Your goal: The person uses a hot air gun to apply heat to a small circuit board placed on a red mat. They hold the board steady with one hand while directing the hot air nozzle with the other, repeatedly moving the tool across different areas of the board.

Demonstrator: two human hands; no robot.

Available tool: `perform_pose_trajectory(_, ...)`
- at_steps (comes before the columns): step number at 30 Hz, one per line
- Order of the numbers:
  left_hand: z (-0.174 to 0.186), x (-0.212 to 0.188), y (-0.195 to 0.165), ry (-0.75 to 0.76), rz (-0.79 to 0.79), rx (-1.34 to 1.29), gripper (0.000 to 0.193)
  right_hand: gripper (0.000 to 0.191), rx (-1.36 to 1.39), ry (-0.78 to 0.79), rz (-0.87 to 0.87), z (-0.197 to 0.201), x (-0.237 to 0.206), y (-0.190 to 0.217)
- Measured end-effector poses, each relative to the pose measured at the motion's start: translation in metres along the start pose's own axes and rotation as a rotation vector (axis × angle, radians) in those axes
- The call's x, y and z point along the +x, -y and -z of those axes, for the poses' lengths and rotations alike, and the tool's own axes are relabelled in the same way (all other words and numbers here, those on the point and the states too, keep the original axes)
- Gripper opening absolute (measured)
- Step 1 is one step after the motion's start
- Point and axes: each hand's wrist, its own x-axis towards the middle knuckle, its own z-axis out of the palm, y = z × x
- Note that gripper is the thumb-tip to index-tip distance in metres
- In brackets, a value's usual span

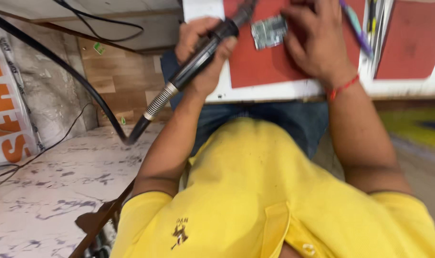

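The left hand [200,52] is wrapped tight around a long black tool [205,50]. The tool slants, tip toward 1 o'clock, cord end toward 7. The right hand [317,40] lies flat, holding nothing, beside a small circuit board [269,31] on the red mat [255,67], near the white table edge [274,91].

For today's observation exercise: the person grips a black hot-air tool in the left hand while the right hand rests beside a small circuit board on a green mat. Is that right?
Not quite. The mat is red, not green, as the head view shows. The rest holds: the left hand grips the black hot-air tool, and the right hand rests beside the small circuit board on that mat.
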Motion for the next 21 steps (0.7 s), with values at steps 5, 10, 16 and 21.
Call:
perform_pose_trajectory(5,0.001,0.007,0.005,0.121,-0.432,0.269,0.040,0.036,-0.041,-0.014,0.041,0.003,0.011,-0.002)
perform_pose_trajectory(10,0.008,0.002,0.003,0.236,-0.454,0.243,0.045,0.036,-0.003,-0.001,0.031,0.006,0.006,0.003)
perform_pose_trajectory(16,0.005,0.002,-0.004,0.200,-0.367,0.271,0.040,0.035,0.023,0.012,-0.004,0.009,0.012,0.007)
perform_pose_trajectory(21,0.006,0.002,-0.004,0.037,-0.332,0.197,0.038,0.033,0.027,-0.008,-0.011,0.011,0.011,0.012)
